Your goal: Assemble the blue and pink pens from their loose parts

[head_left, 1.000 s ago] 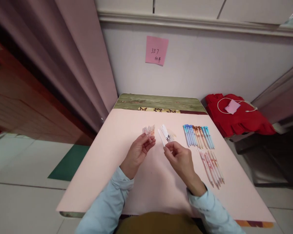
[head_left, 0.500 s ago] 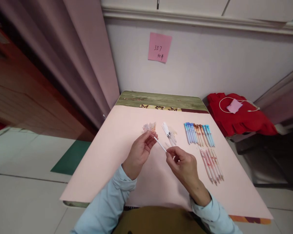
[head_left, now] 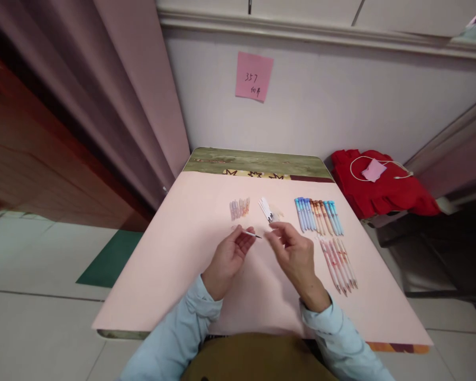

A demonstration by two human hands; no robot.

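Refill (head_left: 252,233), thin white pen insert with dark tip, is pinched in left hand (head_left: 229,257) fingertips, hovering over the pink table cover (head_left: 182,275) near its middle, tip pointing right toward right hand (head_left: 294,255). Looks very light, stiff but bendable plastic tube, smooth and likely slippery; best held mid-shaft between thumb and forefinger, away from the inky tip. Left fingers closed around the refill's rear end, possibly around a clear barrel piece too, too small to tell. Right hand just beside the tip, fingers loosely spread, holding nothing visible. Beyond the hands toward the far edge: small cluster of clear pinkish pen barrels (head_left: 239,208), glossy see-through plastic, and a fan of spare white refills (head_left: 267,209) just right of them. Toward the right edge: row of assembled pens (head_left: 318,215), blue and orange tones, laid parallel; nearer the front right, second row of pink-white pens (head_left: 337,259), slim tapered shapes. Cover is matte, flat paper-like sheet over a green patterned table (head_left: 257,161). Pink sticky note (head_left: 254,75) on the wall behind; red cloth (head_left: 381,185) with white cord beside the table's right side. Light blue sleeves on both arms.
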